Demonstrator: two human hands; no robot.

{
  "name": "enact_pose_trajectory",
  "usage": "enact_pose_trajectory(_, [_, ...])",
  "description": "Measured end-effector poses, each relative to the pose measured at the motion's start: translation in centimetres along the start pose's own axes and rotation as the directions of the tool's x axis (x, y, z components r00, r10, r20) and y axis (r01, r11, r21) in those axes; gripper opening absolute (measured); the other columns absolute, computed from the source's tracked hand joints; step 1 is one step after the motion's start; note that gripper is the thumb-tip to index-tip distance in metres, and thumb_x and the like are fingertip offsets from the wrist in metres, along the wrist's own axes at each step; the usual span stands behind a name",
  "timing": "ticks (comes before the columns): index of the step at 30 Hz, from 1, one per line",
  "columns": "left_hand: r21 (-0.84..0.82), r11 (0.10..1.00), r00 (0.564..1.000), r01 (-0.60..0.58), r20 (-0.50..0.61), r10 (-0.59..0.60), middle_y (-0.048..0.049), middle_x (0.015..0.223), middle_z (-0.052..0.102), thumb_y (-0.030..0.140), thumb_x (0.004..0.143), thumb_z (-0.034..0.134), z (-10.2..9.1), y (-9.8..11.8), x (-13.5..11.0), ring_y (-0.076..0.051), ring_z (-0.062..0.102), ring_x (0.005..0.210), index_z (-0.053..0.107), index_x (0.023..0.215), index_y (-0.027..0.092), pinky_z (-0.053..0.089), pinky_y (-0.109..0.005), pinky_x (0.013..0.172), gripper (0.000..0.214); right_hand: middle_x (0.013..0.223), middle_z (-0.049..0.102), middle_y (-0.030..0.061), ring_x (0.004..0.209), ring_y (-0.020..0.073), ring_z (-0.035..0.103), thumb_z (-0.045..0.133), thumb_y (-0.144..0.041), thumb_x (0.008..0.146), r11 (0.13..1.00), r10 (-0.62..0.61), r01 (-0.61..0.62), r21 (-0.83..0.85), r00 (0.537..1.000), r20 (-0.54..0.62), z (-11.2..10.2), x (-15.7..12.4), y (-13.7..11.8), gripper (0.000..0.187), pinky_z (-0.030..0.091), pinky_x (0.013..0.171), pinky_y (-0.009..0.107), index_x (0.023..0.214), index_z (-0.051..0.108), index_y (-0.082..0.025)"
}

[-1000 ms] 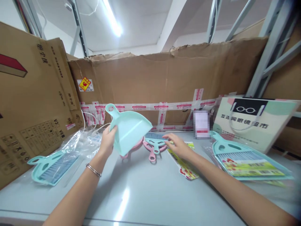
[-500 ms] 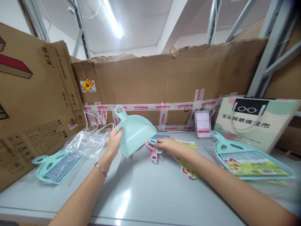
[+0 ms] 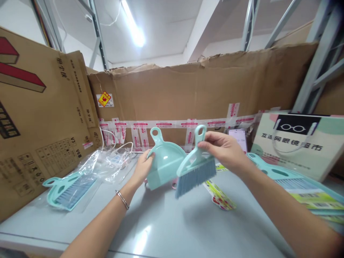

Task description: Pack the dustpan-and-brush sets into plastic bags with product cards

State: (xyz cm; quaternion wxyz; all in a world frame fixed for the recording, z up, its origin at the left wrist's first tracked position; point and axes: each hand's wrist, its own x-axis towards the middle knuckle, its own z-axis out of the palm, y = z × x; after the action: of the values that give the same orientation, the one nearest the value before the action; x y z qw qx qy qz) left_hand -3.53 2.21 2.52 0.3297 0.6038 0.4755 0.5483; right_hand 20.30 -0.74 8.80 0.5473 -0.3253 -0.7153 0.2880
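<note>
My left hand (image 3: 143, 166) grips the left edge of a mint-green dustpan (image 3: 166, 161), its looped handle pointing up. My right hand (image 3: 224, 148) pinches the handle of a mint-green hand brush (image 3: 197, 168), which is tilted, with blue-grey bristles facing down. Dustpan and brush are both raised over the grey table, the brush in front of the pan's right side. Small pink parts (image 3: 174, 184) peek out below the dustpan, mostly hidden. Printed cardboard sleeves (image 3: 221, 197) lie on the table beneath my right hand and forearm.
On the left lies a bagged brush-and-dustpan set (image 3: 71, 191), beside crumpled clear plastic (image 3: 110, 163). More labelled sets (image 3: 303, 186) are at the right, near a paper bag (image 3: 295, 143) and a phone (image 3: 238, 139). Cardboard boxes (image 3: 172, 93) wall the back and left.
My right hand has lifted the brush from the table and brought it up beside the dustpan. The dustpan, still in my left hand, appears slightly lower and further right; the view has shifted somewhat.
</note>
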Motion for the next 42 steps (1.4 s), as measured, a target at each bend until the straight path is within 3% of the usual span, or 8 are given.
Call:
enact_pose_trajectory(7, [-0.119,0.99,0.959,0.072,0.279,-0.036,-0.0049,0.113,0.063,0.051,0.082,0.045,3.0,0.0,-2.1,-0.024,0.053,0.109,0.061,0.11,0.022,0.04,-0.034,0.092,0.043,0.06,0.05,-0.0033,0.057,0.0119,0.045,0.064,-0.042,0.065,0.99,0.129,-0.135,-0.039,0.982,-0.138,4.5,-0.1,3.3,0.027,0.038,0.057,0.028,0.073,0.055,-0.018])
enact_pose_trajectory(12, [-0.055,0.998,0.933,-0.017,0.358,0.035,-0.0027,0.123,0.058,0.045,0.081,0.052,4.0,-0.2,-3.0,-0.022,0.049,0.116,0.057,0.117,0.023,0.037,-0.032,0.098,0.042,0.075,0.047,0.0002,0.069,0.0156,0.047,0.064,-0.039,0.062,0.954,0.042,-0.118,-0.275,0.962,-0.269,4.6,-0.6,5.1,0.025,0.04,0.068,0.032,0.073,0.053,-0.02])
enact_pose_trajectory(17, [-0.005,0.998,0.931,-0.061,0.36,0.058,-0.0025,0.118,0.061,0.038,0.082,0.052,4.3,-0.6,-3.1,-0.02,0.052,0.112,0.058,0.115,0.021,0.038,-0.03,0.097,0.037,0.076,0.053,-0.0002,0.07,0.0169,0.053,0.066,-0.038,0.06,0.96,0.135,-0.194,-0.201,0.953,-0.272,4.2,-0.8,5.8,0.036,0.044,0.068,0.034,0.082,0.042,-0.022])
enact_pose_trajectory(19, [0.001,0.998,0.931,-0.068,0.358,0.063,-0.0022,0.118,0.061,0.038,0.082,0.052,4.3,-0.8,-3.1,-0.02,0.052,0.111,0.058,0.113,0.022,0.038,-0.03,0.097,0.036,0.083,0.058,0.0022,0.075,0.0181,0.057,0.068,-0.041,0.059,0.964,0.245,-0.261,-0.054,0.948,-0.203,3.8,-0.8,5.9,0.043,0.046,0.069,0.033,0.09,0.044,-0.021])
enact_pose_trajectory(24, [0.016,0.997,0.925,-0.071,0.375,0.06,-0.0033,0.119,0.06,0.039,0.082,0.052,4.4,-1.1,-3.0,-0.021,0.052,0.112,0.058,0.114,0.02,0.038,-0.031,0.098,0.037,0.072,0.065,0.0027,0.064,0.0171,0.061,0.072,-0.045,0.058,0.83,0.44,-0.51,0.226,0.847,0.297,2.6,-1.1,5.8,0.043,0.048,0.061,0.029,0.087,0.057,-0.017])
enact_pose_trajectory(35, [0.025,0.999,0.929,-0.047,0.367,0.035,-0.0035,0.121,0.059,0.038,0.081,0.052,4.4,-0.9,-3.1,-0.022,0.05,0.114,0.058,0.114,0.021,0.036,-0.034,0.099,0.038,0.058,0.065,0.0017,0.051,0.0125,0.059,0.079,-0.041,0.051,0.801,0.493,-0.532,0.275,0.847,0.202,3.2,-1.2,5.9,0.04,0.046,0.047,0.021,0.074,0.064,-0.013])
enact_pose_trajectory(39, [-0.01,1.0,0.935,0.005,0.355,-0.001,-0.0032,0.118,0.061,0.039,0.079,0.056,4.0,-0.5,-2.8,-0.023,0.051,0.113,0.061,0.111,0.021,0.036,-0.034,0.099,0.037,0.077,0.069,0.0059,0.064,0.0152,0.063,0.069,-0.046,0.064,0.82,0.44,-0.504,0.27,0.858,0.266,2.1,-0.9,6.0,0.038,0.05,0.059,0.026,0.086,0.063,-0.015])
enact_pose_trajectory(42, [-0.041,0.999,0.954,0.033,0.299,-0.019,-0.003,0.116,0.062,0.04,0.077,0.057,3.0,-0.4,-2.0,-0.023,0.052,0.111,0.062,0.108,0.022,0.036,-0.034,0.097,0.036,0.102,0.066,0.0095,0.086,0.015,0.063,0.05,-0.046,0.081,0.899,0.429,-0.436,0.034,0.894,0.129,-0.8,-0.5,8.1,0.036,0.049,0.072,0.027,0.102,0.057,-0.018])
